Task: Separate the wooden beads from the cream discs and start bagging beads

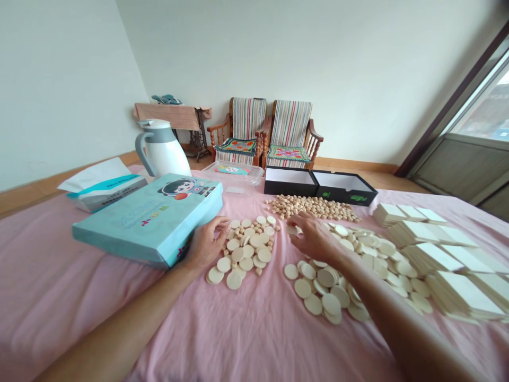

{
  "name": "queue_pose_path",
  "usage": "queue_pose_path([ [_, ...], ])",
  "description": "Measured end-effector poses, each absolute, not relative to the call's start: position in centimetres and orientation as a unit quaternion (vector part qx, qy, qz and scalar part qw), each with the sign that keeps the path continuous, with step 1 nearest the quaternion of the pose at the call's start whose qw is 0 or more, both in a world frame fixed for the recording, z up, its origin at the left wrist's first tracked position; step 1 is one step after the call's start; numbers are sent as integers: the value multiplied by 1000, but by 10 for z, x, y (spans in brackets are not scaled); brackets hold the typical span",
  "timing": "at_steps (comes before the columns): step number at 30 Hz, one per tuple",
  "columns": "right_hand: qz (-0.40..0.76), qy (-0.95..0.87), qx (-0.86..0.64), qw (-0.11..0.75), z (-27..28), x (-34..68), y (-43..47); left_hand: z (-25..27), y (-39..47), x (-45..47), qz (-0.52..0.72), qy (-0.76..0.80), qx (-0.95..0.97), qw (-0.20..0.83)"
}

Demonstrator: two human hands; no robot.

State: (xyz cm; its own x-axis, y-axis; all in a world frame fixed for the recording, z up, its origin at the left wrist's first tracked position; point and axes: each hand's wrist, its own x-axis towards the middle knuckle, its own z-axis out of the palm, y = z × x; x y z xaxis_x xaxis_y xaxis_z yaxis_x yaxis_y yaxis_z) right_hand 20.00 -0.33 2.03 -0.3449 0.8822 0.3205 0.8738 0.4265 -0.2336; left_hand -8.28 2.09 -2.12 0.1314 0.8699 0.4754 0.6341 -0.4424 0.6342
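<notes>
My left hand (209, 240) rests beside a mixed pile of round wooden discs (246, 250) and small wooden beads (258, 229). Its fingers are loosely bent and apart at the pile's left edge, with nothing visible in them. My right hand (312, 234) reaches between that pile and a larger heap of discs (340, 294). The thumb and fingers close on a pale wooden disc (293, 229), partly hidden by the fingers. Just beyond the right hand lies a heap of wooden beads (314, 207).
A light blue box (147, 217) lies left, before a tissue pack (105, 188) and a white-grey jug (165, 151). Behind are a clear plastic container (234, 175) and two black trays (292, 183). Stacked wooden rectangles (457, 265) line the right side of the pink cloth (222, 334).
</notes>
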Motion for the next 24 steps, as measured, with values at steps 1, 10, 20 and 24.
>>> queue_pose_path([
  [1,8,-815,-542,206,24,209,-7,-21,21,-82,419,509,738,142],
  [10,4,-781,-610,133,34,297,-39,-25,23,-83,419,509,736,153],
  [20,55,-819,-552,149,35,246,-7,-23,23,-83,418,511,739,133],
  [24,68,-844,-517,123,23,220,12,-24,23,-84,427,512,735,126],
])
